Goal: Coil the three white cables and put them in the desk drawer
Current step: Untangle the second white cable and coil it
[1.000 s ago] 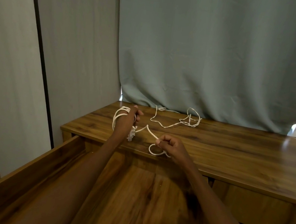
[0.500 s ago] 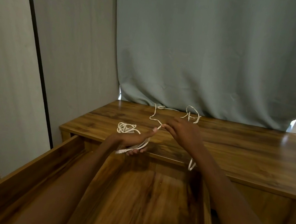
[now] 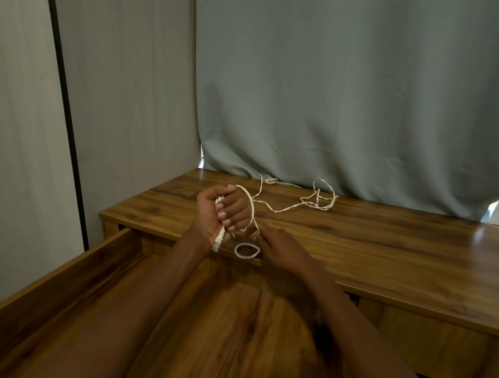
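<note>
The left hand [image 3: 222, 214] has its fingers curled round a white cable [image 3: 251, 211] above the counter [image 3: 361, 244] edge, plug end hanging below the palm. The right hand [image 3: 281, 250] pinches the same cable beside a small loop; its tail trails back across the counter, above the open drawer [image 3: 98, 267]

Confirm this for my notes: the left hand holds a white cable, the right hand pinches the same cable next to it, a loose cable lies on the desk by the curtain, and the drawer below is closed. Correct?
Not quite: the drawer is pulled open, as the head view shows. The rest stands: the left hand holds a white cable, the right hand pinches it, and a loose cable lies on the desk by the curtain.
</note>
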`<action>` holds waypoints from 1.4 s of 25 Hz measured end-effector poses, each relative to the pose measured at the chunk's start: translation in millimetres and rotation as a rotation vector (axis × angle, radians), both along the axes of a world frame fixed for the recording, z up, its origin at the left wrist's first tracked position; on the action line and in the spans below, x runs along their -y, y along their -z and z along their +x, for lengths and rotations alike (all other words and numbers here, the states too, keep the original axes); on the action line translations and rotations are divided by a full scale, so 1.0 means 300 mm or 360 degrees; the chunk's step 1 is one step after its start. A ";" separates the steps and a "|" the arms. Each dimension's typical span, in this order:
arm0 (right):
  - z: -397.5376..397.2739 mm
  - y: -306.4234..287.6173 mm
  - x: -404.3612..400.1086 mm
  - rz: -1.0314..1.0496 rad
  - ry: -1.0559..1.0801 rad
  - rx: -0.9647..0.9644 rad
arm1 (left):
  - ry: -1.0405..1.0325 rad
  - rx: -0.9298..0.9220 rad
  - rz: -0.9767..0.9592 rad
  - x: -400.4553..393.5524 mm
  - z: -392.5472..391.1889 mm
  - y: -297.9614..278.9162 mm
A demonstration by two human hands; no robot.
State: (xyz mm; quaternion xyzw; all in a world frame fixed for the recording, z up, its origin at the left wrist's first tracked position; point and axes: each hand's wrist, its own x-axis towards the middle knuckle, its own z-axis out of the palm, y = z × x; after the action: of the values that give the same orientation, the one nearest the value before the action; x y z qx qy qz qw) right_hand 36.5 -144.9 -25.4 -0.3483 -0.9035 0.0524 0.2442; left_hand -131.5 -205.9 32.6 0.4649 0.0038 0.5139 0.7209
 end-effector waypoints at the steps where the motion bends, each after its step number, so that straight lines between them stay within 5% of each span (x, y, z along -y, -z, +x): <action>1: -0.005 0.004 0.010 -0.0097 0.0000 -0.0126 | -0.0176 0.0083 -0.0007 -0.009 0.000 -0.004; 5: -0.030 0.014 0.050 -0.0234 0.0020 -0.0255 | -0.0937 0.0251 -0.0177 -0.029 0.013 -0.023; 9: -0.037 0.029 0.074 -0.0316 0.0120 -0.0297 | -0.1578 -0.0006 -0.0347 -0.080 0.015 -0.027; 15: 0.041 -0.022 0.077 -0.0325 0.0226 -0.0396 | -0.2585 -0.1693 0.0228 -0.105 -0.044 0.026; 17: 0.063 -0.038 0.075 -0.0054 0.0284 -0.0423 | -0.2407 -0.2188 0.0268 -0.123 -0.065 0.054; 19: 0.082 -0.049 0.061 0.0364 0.0383 -0.0406 | -0.1862 -0.2429 0.0081 -0.124 -0.062 0.078; 21: 0.106 -0.061 0.038 0.0670 0.0492 -0.0323 | -0.1254 -0.2346 -0.0205 -0.075 -0.040 0.085; 25: 0.152 -0.063 -0.027 0.0774 0.0716 -0.0050 | -0.0671 -0.2165 -0.0252 -0.005 -0.032 0.068; 29: 0.176 -0.081 -0.065 0.0453 0.0863 -0.0201 | 0.0136 -0.1688 -0.0162 0.028 -0.014 0.090; 32: 0.130 -0.106 -0.014 -0.0498 0.0291 -0.1090 | 0.0536 -0.1299 -0.0186 0.046 0.005 0.099; 35: 0.119 -0.094 0.060 -0.0925 -0.0214 -0.1270 | 0.0778 -0.0944 -0.0161 0.068 0.021 0.072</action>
State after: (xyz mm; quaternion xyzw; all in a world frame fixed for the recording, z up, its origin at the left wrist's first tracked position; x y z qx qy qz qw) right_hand 72.2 -162.8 2.6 -0.2959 -0.7081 0.4469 0.4597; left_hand -125.3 -226.4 10.9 0.5444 0.1264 0.1694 0.8117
